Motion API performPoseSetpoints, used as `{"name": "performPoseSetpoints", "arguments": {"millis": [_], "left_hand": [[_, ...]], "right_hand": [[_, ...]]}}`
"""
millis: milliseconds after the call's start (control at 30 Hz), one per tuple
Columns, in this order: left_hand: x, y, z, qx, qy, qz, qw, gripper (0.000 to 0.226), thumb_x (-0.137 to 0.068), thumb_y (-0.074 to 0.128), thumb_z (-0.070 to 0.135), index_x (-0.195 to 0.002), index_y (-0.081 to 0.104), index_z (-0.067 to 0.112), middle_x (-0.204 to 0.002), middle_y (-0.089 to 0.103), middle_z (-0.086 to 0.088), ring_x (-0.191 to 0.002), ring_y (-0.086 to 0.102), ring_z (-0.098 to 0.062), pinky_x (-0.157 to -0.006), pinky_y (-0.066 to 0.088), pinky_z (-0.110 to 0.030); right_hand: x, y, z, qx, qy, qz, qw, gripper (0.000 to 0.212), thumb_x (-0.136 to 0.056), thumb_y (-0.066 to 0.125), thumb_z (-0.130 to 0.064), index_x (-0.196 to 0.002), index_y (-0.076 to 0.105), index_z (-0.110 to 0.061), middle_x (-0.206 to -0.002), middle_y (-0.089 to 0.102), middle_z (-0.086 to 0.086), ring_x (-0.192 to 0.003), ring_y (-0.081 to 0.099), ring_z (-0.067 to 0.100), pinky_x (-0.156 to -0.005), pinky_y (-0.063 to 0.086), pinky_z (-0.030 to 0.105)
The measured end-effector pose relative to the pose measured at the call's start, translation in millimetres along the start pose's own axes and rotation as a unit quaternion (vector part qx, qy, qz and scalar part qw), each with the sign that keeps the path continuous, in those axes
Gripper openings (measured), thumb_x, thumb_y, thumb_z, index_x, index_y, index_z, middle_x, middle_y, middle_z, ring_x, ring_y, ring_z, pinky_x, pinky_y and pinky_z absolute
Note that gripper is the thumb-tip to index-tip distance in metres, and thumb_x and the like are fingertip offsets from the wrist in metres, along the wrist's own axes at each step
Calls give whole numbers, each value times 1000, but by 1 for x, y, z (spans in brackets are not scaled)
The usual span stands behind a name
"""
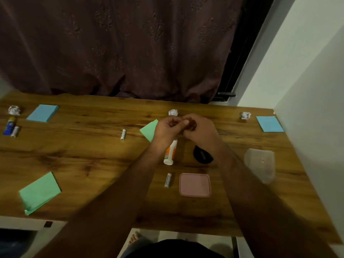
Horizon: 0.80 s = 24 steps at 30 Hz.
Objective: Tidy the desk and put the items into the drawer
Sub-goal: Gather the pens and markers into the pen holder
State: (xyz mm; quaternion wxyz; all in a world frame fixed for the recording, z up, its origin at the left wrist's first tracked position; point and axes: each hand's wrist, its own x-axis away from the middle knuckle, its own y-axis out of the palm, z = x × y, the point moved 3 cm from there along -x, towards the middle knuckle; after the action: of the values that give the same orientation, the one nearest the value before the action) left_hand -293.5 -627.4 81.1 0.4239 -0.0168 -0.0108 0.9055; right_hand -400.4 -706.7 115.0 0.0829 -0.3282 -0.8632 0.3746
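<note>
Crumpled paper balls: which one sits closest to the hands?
The middle crumpled paper ball, just beyond the joined hands. The other two lie far off, near the desk's back left and back right corners.

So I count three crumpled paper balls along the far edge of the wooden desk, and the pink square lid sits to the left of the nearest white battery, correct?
Nearly. The head view shows three crumpled paper balls, but the pink square lid sits right of the nearest white battery, not left, on the wooden desk.
</note>
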Motion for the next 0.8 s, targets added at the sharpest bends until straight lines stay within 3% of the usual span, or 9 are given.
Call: {"name": "performPoseSetpoints", "arguments": {"millis": [133,300,467,633,700,800], "left_hand": [[4,25,-5,-32,-4,34,999,27,-93,60,33,-98,69,8,-77,67,4,-64,60,-2,-57,46,-17],[13,45,-26,-69,-51,54,995,23,-95,58,29,-102,67,9,-80,67,4,-67,62,-6,-50,46,-11],[18,52,-40,-94,-73,63,991,22,-94,59,30,-106,65,12,-83,65,-2,-64,59,-13,-52,42,-23],[18,52,-41,-94,-88,64,990,17,-92,61,31,-100,64,16,-79,65,0,-64,59,-16,-55,43,-27],[19,52,-42,-94,-87,67,989,15,-93,60,29,-99,64,16,-79,65,1,-64,59,-16,-54,43,-27],[19,53,-42,-92,-92,74,989,16,-94,59,28,-100,64,15,-80,65,0,-64,57,-15,-53,43,-25]], "right_hand": [[11,-34,28,42,20,23,999,33,-79,77,-29,-108,67,-19,-85,63,-7,-81,60,11,-70,44,23],[26,-49,72,137,83,-37,986,34,-82,74,-27,-114,65,-20,-94,65,-2,-83,57,13,-70,49,29],[34,-36,88,126,79,-57,987,34,-85,66,-16,-119,63,-19,-102,68,3,-82,57,13,-66,46,25],[32,-33,95,114,80,-59,988,50,-84,68,-19,-132,56,-24,-108,68,2,-92,61,15,-71,44,24],[31,-38,99,94,88,-41,991,48,-84,68,-18,-130,58,-25,-100,68,0,-86,60,12,-69,47,25],[31,-46,107,70,123,20,990,39,-88,65,-19,-126,59,-25,-105,68,0,-90,62,13,-78,56,32]]}}
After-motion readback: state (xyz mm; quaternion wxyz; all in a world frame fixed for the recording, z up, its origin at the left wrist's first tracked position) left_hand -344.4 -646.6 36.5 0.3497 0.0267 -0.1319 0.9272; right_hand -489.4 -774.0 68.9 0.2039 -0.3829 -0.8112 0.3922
